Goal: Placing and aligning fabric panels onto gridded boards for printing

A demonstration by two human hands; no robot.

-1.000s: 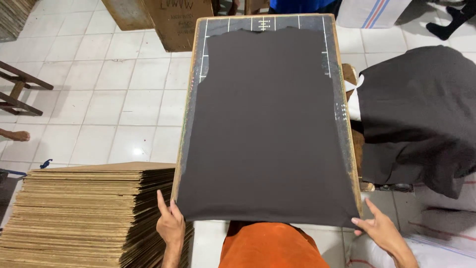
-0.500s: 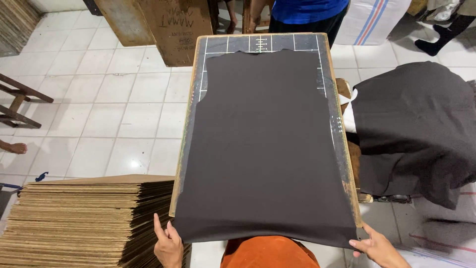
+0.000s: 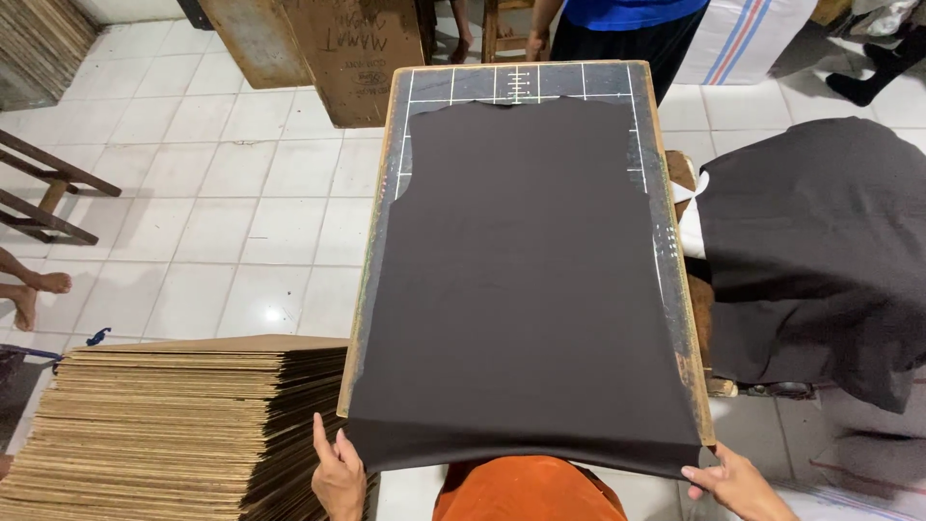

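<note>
1. A dark brown, sleeveless garment-shaped piece of fabric (image 3: 526, 280) lies flat on a long wooden-framed black board with white guide lines (image 3: 644, 101). Its long axis runs straight away from the person, neck end far, hem end near.
2. The hem overhangs the board's near edge, directly above the person's orange-clad lap (image 3: 526, 492), so the fabric lies ahead of both hands and between them.
3. The left hand (image 3: 338, 473) is at the hem's near left corner, beside the board's near left corner, fingers extended upward and touching the cloth edge; whether it pinches the cloth I cannot tell.
4. The right hand (image 3: 738, 482) is at the hem's near right corner, just past the board's near right corner, fingertips closed lightly on the cloth edge.
5. Both hands are about equally near the hem, one at each corner.
6. Left of the board's near end is a tall stack of flat brown cardboard sheets (image 3: 183, 425), close against the left hand.
7. Right of the board, a heap of the same dark fabric (image 3: 820, 241) is draped over a low support.
8. Beyond the board's far end stands a person in a blue top (image 3: 632, 12), with large brown cardboard boxes (image 3: 328, 48) to the far left; white floor tiles (image 3: 212, 193) lie left of the board.
</note>
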